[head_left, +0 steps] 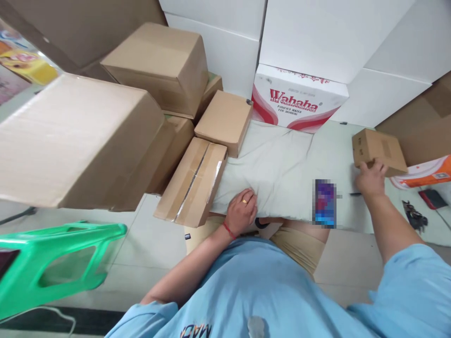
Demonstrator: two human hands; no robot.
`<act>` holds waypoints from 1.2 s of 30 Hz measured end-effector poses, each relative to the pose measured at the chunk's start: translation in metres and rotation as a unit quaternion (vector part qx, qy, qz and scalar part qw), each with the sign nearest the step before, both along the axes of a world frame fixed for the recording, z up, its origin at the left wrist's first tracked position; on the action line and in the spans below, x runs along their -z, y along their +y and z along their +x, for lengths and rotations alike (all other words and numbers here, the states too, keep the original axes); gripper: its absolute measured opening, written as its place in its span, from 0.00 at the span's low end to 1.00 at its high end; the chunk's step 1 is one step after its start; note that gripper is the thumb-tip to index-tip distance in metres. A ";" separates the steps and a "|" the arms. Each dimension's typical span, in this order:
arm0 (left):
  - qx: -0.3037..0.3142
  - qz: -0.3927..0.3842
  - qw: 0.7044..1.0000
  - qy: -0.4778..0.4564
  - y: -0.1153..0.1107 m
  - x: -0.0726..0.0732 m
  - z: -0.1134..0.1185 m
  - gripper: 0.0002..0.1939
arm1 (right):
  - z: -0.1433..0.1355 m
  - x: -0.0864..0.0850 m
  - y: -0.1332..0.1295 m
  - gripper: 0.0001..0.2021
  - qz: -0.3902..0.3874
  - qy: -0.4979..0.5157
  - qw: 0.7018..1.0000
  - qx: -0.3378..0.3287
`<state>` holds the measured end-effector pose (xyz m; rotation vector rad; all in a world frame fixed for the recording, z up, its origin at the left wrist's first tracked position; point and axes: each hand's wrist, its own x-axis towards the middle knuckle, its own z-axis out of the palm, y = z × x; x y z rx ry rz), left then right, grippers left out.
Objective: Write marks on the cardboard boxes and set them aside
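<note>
My right hand (372, 178) reaches out to the small cardboard box (382, 149) at the right of the table, its fingers closed on the near edge. Part of the grip is hidden from above. With fingers curled in, my left hand (241, 210) rests on the front edge of the pale cloth (260, 171); nothing shows in it. A flat taped cardboard box (197, 180) lies left of that hand, sticking out past the table edge. Behind it sits another small closed carton (225, 119). Between my hands a phone (324, 203), blurred out, lies near the front edge.
Larger cardboard boxes (158, 51) are stacked at the left, one big carton (70, 136) closest. A white and red Wahaha water carton (298, 101) stands against white boxes (331, 33). A green stool (63, 263) is at lower left. Keys (415, 216) lie far right.
</note>
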<state>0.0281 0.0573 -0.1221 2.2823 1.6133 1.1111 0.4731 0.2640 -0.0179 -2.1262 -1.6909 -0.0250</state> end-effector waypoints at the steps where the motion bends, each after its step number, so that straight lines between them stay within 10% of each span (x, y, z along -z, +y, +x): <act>1: 0.006 0.004 1.000 -0.011 -0.004 -0.006 -0.002 0.12 | -0.003 -0.001 -0.001 0.18 0.011 0.011 1.000 0.004; 7: 0.002 0.093 0.994 -0.060 -0.054 -0.066 -0.045 0.16 | -0.057 -0.006 -0.034 0.09 0.099 0.090 0.991 -0.014; 11: -0.248 0.161 0.954 -0.039 -0.068 -0.092 -0.084 0.13 | -0.144 0.008 -0.103 0.08 0.075 0.162 0.969 -0.171; 14: -0.356 0.064 0.931 -0.050 -0.062 -0.093 -0.104 0.19 | -0.217 0.018 -0.143 0.10 0.021 0.285 0.884 -0.369; 17: -0.380 -0.061 0.917 -0.101 -0.058 -0.091 -0.110 0.34 | -0.275 0.028 -0.160 0.13 -0.088 0.404 0.819 -0.398; 23: -0.197 -0.347 0.851 -0.343 -0.073 -0.089 -0.078 0.42 | -0.303 0.036 -0.165 0.32 -0.203 0.465 0.785 -0.355; 27: -0.115 -0.261 0.904 -0.319 -0.075 -0.081 -0.055 0.36 | -0.274 0.029 -0.172 0.35 -0.241 0.506 0.773 -0.297; 30: -0.035 -0.176 0.953 -0.244 -0.066 -0.080 -0.047 0.29 | -0.254 0.029 -0.181 0.35 -0.281 0.622 0.700 -0.209; 36: 0.110 -0.130 0.946 -0.276 -0.034 -0.092 -0.027 0.44 | -0.244 0.041 -0.197 0.32 -0.253 0.716 0.636 -0.138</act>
